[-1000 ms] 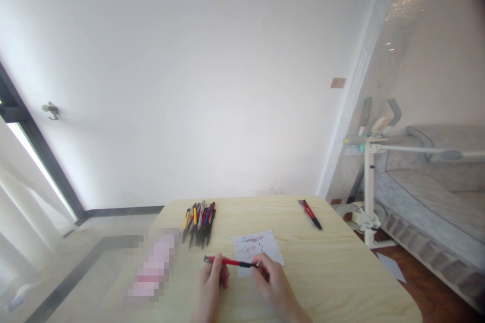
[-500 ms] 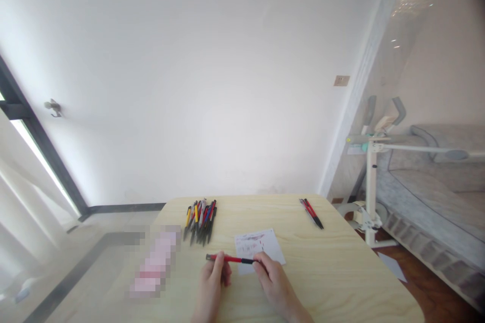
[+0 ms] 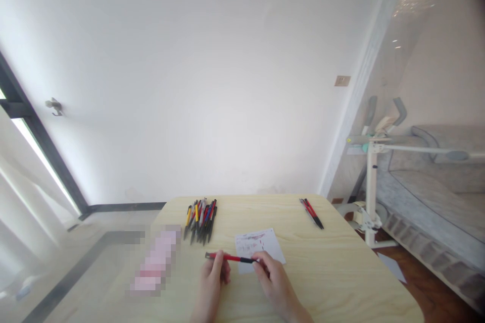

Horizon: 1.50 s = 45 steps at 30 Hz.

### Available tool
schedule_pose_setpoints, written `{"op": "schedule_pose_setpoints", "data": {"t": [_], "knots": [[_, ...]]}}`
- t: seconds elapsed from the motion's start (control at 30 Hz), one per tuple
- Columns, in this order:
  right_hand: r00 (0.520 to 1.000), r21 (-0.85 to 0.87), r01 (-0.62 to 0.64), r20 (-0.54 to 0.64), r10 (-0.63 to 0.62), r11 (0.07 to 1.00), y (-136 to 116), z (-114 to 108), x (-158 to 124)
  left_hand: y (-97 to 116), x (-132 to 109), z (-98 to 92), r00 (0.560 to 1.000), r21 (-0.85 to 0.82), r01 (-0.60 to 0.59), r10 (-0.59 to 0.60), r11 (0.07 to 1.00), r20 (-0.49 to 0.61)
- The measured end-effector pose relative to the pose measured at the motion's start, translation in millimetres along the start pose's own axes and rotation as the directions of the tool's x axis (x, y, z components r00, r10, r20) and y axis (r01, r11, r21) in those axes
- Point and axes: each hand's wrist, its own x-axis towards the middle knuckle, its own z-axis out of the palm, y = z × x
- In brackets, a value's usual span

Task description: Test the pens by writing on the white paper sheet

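A red pen point(image 3: 232, 258) with a black grip lies level between my two hands, above the near part of the table. My left hand point(image 3: 215, 275) is closed on its red barrel, near the dark rear end. At the other end, the fingers of my right hand point(image 3: 271, 277) pinch the tip of the black grip. Just behind the pen is a white sheet of paper point(image 3: 271, 245) with reddish and dark marks; the pen and my right hand cover part of it.
Several pens point(image 3: 200, 222), yellow, red, blue and black, lie bunched at the table's back left. Two pens point(image 3: 311, 213) rest at the back right of the wooden table point(image 3: 341, 272). A pixelated pink patch point(image 3: 157, 260) overlaps the left edge. Exercise equipment point(image 3: 372, 186) stands to the right.
Almost nothing differs. Both hands keep their hold on the red pen, which has shifted very slightly to the left.
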Motion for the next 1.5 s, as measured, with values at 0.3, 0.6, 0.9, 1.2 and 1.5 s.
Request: {"op": "schedule_pose_setpoints", "data": {"t": [0.3,0.6,0.9,1.2,1.5], "knots": [[0.999,-0.010,0.032,-0.017,-0.032,0.999,1.6,1.7,0.2,4.6,0.1,1.3,0.999,0.127,-0.028,0.024,0.992,0.034],[0.998,-0.060,0.059,0.032,-0.057,0.996,-0.7,2.0,0.1,4.5,1.2,0.0,0.997,0.101,-0.008,0.001,0.995,0.076],[1.000,-0.048,0.014,0.020,-0.013,0.999,-2.1,0.7,-0.7,7.6,-0.9,1.5,0.992,0.034,-0.002,-0.003,0.999,0.128],[0.998,-0.084,0.052,-0.030,-0.055,0.995,3.8,5.1,0.5,-3.2,3.3,-3.7,0.996,0.058,-0.035,0.030,0.998,0.087],[0.986,-0.164,0.164,0.056,-0.156,0.973,-5.7,-1.2,-2.6,-6.3,3.5,-4.4,0.997,0.046,-0.034,0.030,0.998,0.072]]}}
